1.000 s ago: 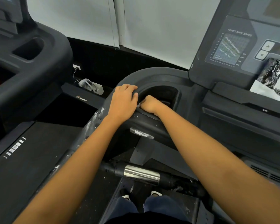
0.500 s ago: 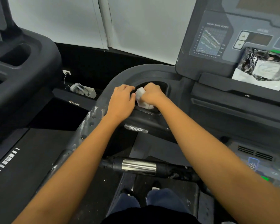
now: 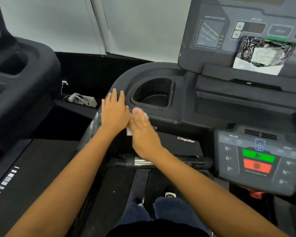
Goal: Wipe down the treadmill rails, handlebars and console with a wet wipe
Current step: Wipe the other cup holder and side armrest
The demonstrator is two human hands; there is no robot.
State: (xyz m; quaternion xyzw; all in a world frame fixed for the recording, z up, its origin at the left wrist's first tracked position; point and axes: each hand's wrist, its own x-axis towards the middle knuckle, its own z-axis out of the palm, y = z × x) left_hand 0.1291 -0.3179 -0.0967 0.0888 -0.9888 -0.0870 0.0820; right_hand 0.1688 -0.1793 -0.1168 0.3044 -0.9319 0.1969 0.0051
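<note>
Head view: your right grip point(image 3: 142, 132) lies flat, fingers extended and not curled, pressing the wet wipe point(image 3: 146, 115) onto the dark moulded console surface point(image 3: 179, 115). Only white edges of the wipe show, at the fingertips and beside the palm. Your left grip point(image 3: 115, 113) is released, with straight fingers resting on the curved shoulder at 9 o'clock of the right one, and the two touch.

The wipe is probably thin, limp and damp, so it will bunch or slide out from under a flat palm. Pinch a folded edge if you need to carry it.

The cup holder point(image 3: 154, 94) sits just beyond at 1 o'clock, and its deep recess would need the wipe pushed in with the fingertips. The display panel point(image 3: 210, 31) rises at 2 o'clock, with a crinkled wipe packet point(image 3: 263, 53) propped on its ledge. A control pad point(image 3: 256, 158) with green and red buttons is at 4 o'clock. The handlebar point(image 3: 142, 162), with its chrome sensor, crosses at 6 o'clock below your wrist.

A neighbouring treadmill point(image 3: 15, 65) fills 9 o'clock, and a pale wall point(image 3: 135, 23) stands at 12.
</note>
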